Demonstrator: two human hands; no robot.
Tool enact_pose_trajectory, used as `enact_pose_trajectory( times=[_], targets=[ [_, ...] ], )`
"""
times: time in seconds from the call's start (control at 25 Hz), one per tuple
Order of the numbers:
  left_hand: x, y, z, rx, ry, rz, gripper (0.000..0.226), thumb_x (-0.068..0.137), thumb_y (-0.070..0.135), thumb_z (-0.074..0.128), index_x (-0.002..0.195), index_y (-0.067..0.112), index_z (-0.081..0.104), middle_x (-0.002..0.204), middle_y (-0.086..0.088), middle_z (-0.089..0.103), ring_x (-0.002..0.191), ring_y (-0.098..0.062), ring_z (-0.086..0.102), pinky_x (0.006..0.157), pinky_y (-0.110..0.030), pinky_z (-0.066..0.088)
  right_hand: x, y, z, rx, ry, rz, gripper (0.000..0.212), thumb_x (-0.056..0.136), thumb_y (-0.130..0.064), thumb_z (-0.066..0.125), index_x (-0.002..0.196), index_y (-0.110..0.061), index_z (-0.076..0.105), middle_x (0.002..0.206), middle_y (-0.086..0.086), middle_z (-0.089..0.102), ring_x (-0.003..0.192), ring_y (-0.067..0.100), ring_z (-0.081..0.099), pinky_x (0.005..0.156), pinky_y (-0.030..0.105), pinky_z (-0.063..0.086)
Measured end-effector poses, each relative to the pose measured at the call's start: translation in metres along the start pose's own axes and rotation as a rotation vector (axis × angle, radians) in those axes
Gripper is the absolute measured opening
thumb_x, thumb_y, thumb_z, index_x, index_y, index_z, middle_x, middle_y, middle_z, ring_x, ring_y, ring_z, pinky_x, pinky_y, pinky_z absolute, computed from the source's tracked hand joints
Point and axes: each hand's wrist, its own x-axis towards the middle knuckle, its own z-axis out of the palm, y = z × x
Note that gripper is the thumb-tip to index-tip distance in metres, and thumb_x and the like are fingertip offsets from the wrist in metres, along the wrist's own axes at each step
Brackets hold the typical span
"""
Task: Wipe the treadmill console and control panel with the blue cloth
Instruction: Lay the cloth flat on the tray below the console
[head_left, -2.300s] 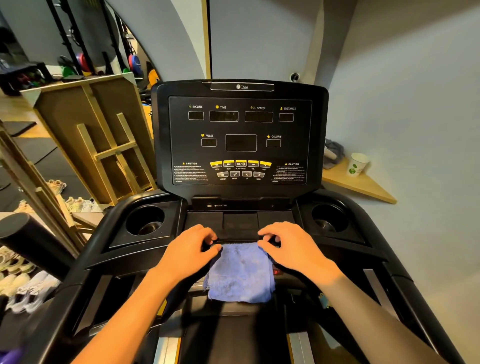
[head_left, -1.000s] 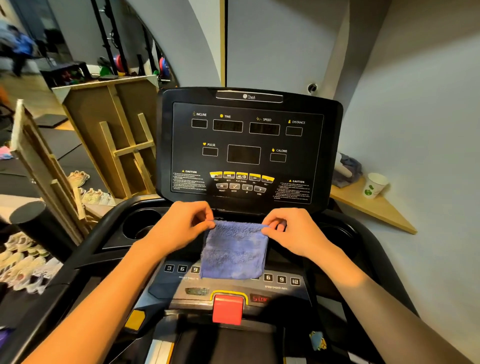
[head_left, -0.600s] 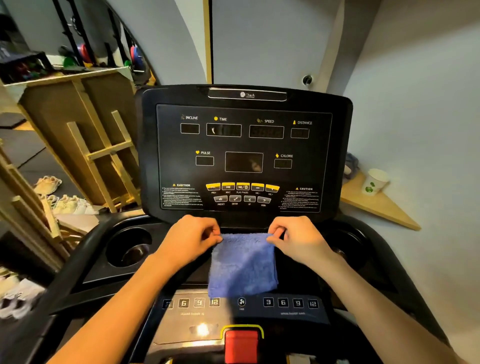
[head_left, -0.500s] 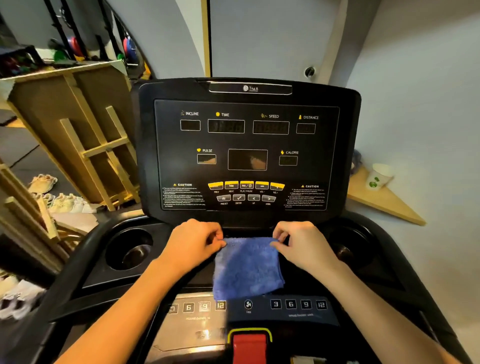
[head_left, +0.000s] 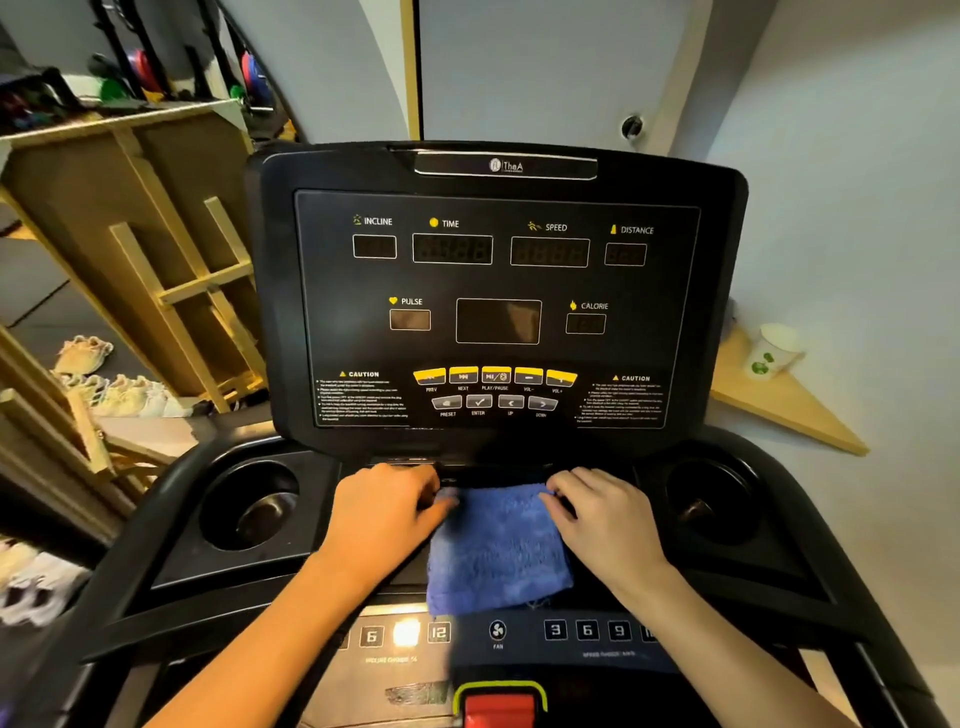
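Pale grey walls (head_left: 857, 156) frame a gym corner: upturned wooden table (head_left: 156, 218) left, wooden corner shelf (head_left: 779, 405) right.

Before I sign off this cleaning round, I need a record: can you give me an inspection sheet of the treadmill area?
Surface: console upright, displays dark.
Job's things: blue cloth lies flat on the tray below the console.
Clutter: paper cup on the wooden shelf; shoes on the floor at left.
Grippers: left hand and right hand pinch the cloth's top corners.
Cables: nothing seen.
Surroundings: wooden frames left, cup holders seem empty.
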Motion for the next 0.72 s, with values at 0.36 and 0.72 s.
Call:
enact_pose_trajectory(
  times=[0.36, 0.72],
  targets=[
    [-0.009, 0.013, 0.013, -0.075, 0.053, -0.073, 0.016, 0.082, 0.044, 0.057, 0.081, 0.031, 0.066, 0.069, 0.008, 0.066, 0.059, -0.017, 0.064, 0.046, -0.027, 0.042, 0.0, 0.006, 0.005, -0.028, 0.037, -0.044, 0.011, 0.085, -0.027, 0.074, 0.078, -0.022, 0.066, 0.068, -0.009, 0.063, 0.057, 0.015, 0.062, 0.052, 0.03, 0.049],
    [-0.024, 0.004, -0.025, -0.601, -0.246, 0.074, 0.014, 0.081, 0.048, 0.069, 0.081, 0.034, 0.073, 0.078, 0.019, 0.067, 0.072, -0.001, 0.064, 0.065, -0.026, 0.051, -0.005, 0.002, -0.038, 0.396, -0.295, -0.122, 0.012, 0.087, -0.042, 0.072, 0.086, -0.031, 0.071, 0.078, -0.019, 0.06, 0.071, -0.006, 0.046, 0.065, 0.014, 0.042]
  ],
)
